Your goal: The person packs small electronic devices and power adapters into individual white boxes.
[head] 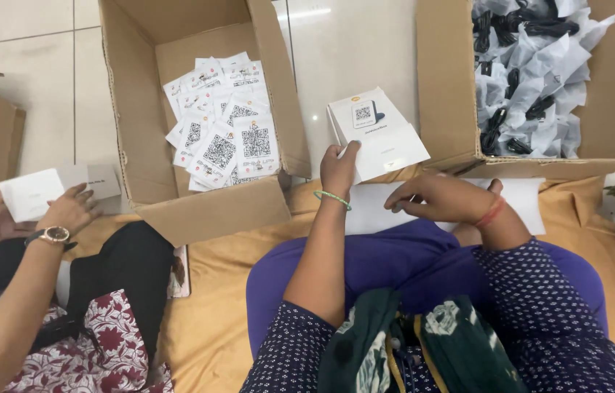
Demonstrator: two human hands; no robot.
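The left hand's grip (pixel 339 169) pinches only the near edge of the small white box (pixel 378 133) above the floor between the cartons, while the right hand (pixel 440 198) curls empty, so the box could tip out

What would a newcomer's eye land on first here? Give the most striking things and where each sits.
First, the white box at centre, held at its lower edge by the left hand, while the right hand rests on a white sheet on the lap. Next, the open carton at left, full of white cards, and the carton at upper right, filled with bagged black cables.
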